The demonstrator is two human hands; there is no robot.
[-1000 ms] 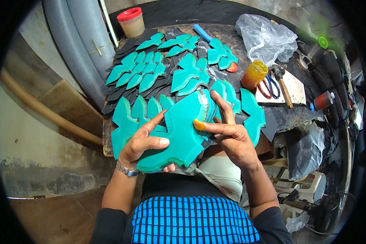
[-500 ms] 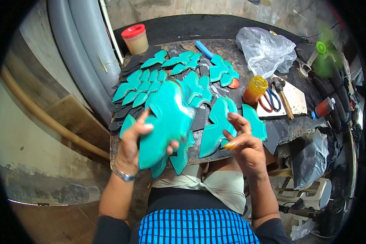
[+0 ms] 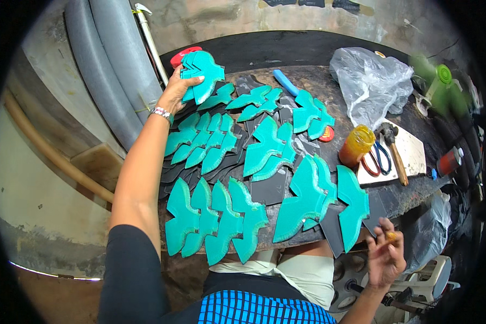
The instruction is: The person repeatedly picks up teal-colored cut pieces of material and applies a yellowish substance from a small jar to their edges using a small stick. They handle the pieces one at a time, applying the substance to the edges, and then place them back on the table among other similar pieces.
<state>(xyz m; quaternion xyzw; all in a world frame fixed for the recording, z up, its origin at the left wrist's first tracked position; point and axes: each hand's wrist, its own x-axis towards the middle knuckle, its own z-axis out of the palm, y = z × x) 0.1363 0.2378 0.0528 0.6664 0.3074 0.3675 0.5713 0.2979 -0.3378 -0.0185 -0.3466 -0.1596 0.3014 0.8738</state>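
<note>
Stack: teal cut-out pieces (image 3: 202, 73), several pressed together, being held up at the far left corner of the surface (image 3: 308, 81), just in front of a red-lidded tub (image 3: 182, 55).
Left hand (image 3: 177, 92): reaching far forward with the arm stretched out, fingers closing around the stack's lower edge, a watch (image 3: 160, 112) showing at the wrist.
Right hand (image 3: 384, 254): hanging low off the near right edge of the surface, fingers curling loosely around a small yellow object (image 3: 391, 236); what it is cannot be told.
Around: rows of teal shapes (image 3: 213, 221) overlapping across the dark surface; an amber jar (image 3: 356, 146), scissors (image 3: 377, 156) and a hammer (image 3: 393, 148) lying on a pale board (image 3: 416, 151) at the right; a clear plastic bag (image 3: 370, 81) and a blue tool (image 3: 285, 82) sitting behind.
In the way: the laid-out teal rows lying under the outstretched left arm.
Change: half a second ago the stack was being held close to the body; now it is out at the far corner, and the right hand has dropped away from the pieces.
</note>
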